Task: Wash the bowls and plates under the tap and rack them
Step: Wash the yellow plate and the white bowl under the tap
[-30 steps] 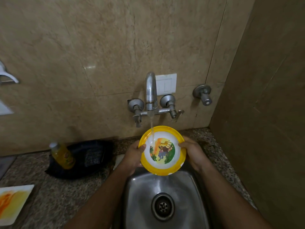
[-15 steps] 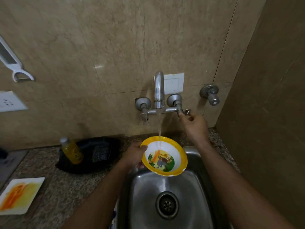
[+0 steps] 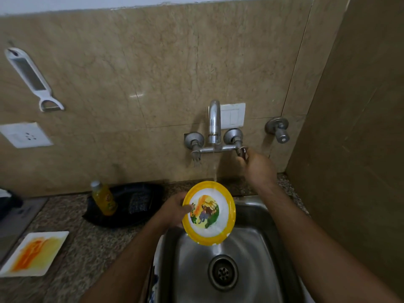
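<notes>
Your left hand [image 3: 175, 209] grips the yellow-rimmed bowl [image 3: 208, 213] by its left edge, thumb curled over the rim, and holds it tilted above the steel sink [image 3: 251, 248], under the thin stream from the tap [image 3: 213, 123]. The bowl's white inside carries a colourful cartoon print, and water sheets across it. The sink basin shows only its drain [image 3: 223, 272] and a wet sheen. Your right hand [image 3: 256, 166] is raised to the right tap handle [image 3: 241, 150], fingers closed round it; the handle is mostly hidden behind them. On the speckled counter to the left, a black tray [image 3: 140, 206] holds a yellow bottle [image 3: 103, 199] and a dark block too dim to identify. Further left lies a white square plate [image 3: 35, 253] smeared with orange. A dark object at the far left edge is cut off. On the wall hang a white peeler [image 3: 32, 78] and a socket [image 3: 25, 134]
</notes>
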